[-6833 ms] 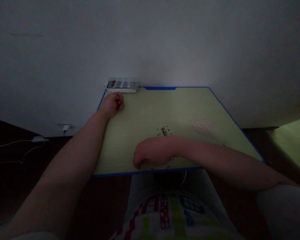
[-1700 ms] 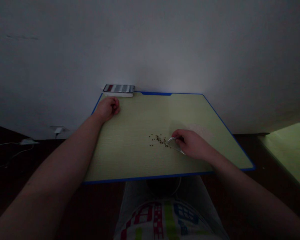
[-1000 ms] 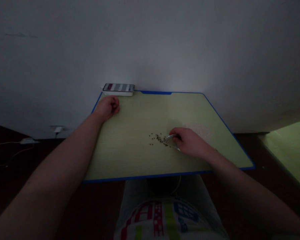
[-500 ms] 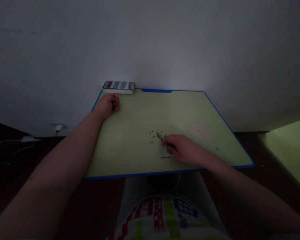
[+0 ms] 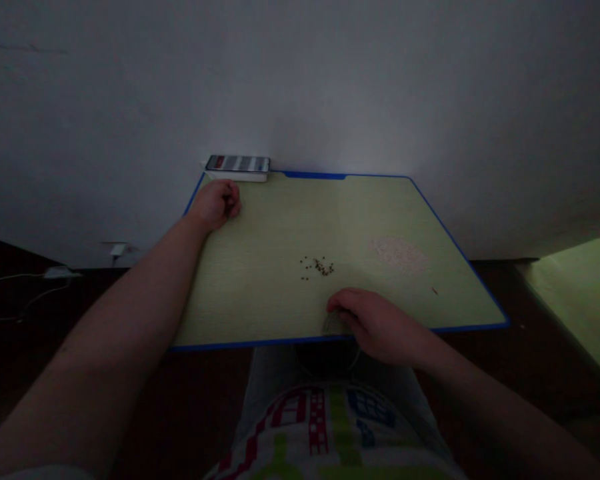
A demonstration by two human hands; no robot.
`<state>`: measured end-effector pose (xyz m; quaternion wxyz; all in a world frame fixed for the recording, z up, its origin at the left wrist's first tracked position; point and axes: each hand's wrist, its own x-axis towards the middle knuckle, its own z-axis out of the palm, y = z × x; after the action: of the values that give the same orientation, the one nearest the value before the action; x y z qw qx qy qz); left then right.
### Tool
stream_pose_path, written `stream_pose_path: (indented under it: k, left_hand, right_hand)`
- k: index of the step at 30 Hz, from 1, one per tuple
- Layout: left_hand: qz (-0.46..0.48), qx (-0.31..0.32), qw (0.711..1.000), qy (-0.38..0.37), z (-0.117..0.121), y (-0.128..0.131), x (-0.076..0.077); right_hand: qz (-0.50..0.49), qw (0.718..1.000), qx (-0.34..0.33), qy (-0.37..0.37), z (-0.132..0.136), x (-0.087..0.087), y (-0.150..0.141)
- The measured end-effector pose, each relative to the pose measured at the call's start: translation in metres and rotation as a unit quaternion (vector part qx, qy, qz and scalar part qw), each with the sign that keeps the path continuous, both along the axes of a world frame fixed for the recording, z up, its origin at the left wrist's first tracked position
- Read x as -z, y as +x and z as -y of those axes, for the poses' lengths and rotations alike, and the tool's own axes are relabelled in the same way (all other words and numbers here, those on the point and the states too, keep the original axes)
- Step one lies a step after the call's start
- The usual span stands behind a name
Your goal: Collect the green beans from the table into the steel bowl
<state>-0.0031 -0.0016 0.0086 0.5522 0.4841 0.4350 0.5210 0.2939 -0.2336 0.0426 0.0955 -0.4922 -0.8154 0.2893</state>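
My right hand (image 5: 373, 323) is at the table's near edge, its fingers closed on a small, thin, pale card-like piece (image 5: 332, 323). The piece is dim and partly hidden by the fingers. Beyond that hand lies a loose scatter of small dark beans or seeds (image 5: 323, 268). My left hand (image 5: 219, 204) rests in a loose fist at the far left of the table, just in front of a phone (image 5: 238, 164) lying on a white box (image 5: 245, 177). Nothing shows in the left fingers.
A thin spread of pale grains (image 5: 399, 255) lies on the right of the blue-edged table (image 5: 265, 280). Near it is a small dark sliver (image 5: 435, 291). Below the near edge, between my knees, sits a dark round container (image 5: 325, 360). A wall (image 5: 330, 87) stands behind.
My right hand has drawn the card-like piece toward me, from beside the dark scatter to the near edge. Dark bits that lay along the piece's edge no longer show. My left hand stays put.
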Motion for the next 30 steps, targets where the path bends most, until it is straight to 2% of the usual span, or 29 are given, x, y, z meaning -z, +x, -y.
stream_pose_path:
  k: [10,13,16,21,26,30]
  left_hand:
    - [0.003,0.005,1.0,0.001,0.0,0.001,-0.001]
    - [0.004,-0.002,1.0,-0.003,-0.001,0.001,0.0]
    - [0.009,0.0,1.0,0.009,-0.002,0.0,0.003]
    - [0.007,0.016,1.0,0.02,-0.003,-0.003,0.005]
    - [0.004,0.01,1.0,0.002,-0.002,-0.001,0.003]
    - [0.007,0.003,1.0,0.006,-0.002,-0.001,0.004]
  right_hand:
    - [0.006,1.0,-0.018,-0.018,0.006,-0.004,0.0]
    - [-0.002,1.0,-0.019,0.001,-0.007,-0.008,-0.001]
    - [-0.006,0.999,0.008,0.052,-0.032,-0.01,-0.005]
    - [0.028,0.994,0.044,0.095,-0.066,-0.002,-0.015]
    - [0.034,0.994,0.042,0.094,-0.071,0.005,-0.022]
    - [0.027,0.996,-0.001,0.082,-0.067,0.001,-0.02]
